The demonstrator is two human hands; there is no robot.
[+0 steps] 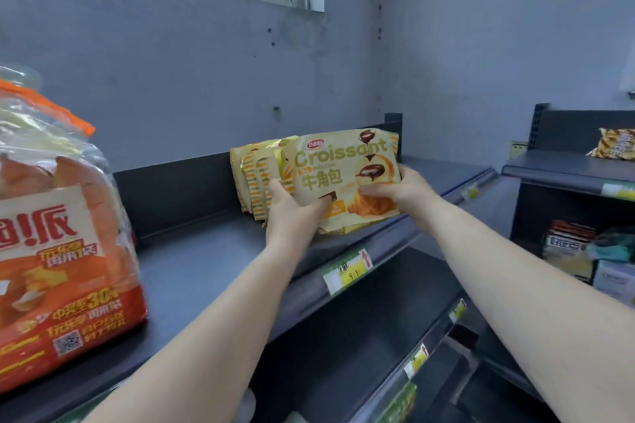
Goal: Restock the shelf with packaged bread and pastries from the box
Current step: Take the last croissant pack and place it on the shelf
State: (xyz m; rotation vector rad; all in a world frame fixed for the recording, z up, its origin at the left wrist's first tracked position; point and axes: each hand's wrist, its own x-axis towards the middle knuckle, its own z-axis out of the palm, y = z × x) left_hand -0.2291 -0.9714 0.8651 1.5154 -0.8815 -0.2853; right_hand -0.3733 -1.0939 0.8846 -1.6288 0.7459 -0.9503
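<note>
Both hands hold a croissant pack (pixel 345 178) upright on the top shelf (pixel 192 261): the left hand (pixel 292 208) grips its lower left corner, thumb on the front, and the right hand (pixel 402 189) pinches its right edge. The pack stands at the front of a short row of similar packs (pixel 256 178) leaning toward the shelf's back wall, so it looks nearly placed rather than released. A large bread bag (pixel 58 244) already sits at the left end of the same shelf, with bare shelf between it and the row. The lower shelves (pixel 371 330) look mostly unfilled, so much restocking seems left. The box is not in view. A neighbouring rack (pixel 563 168) on the right holds a few other goods.
</note>
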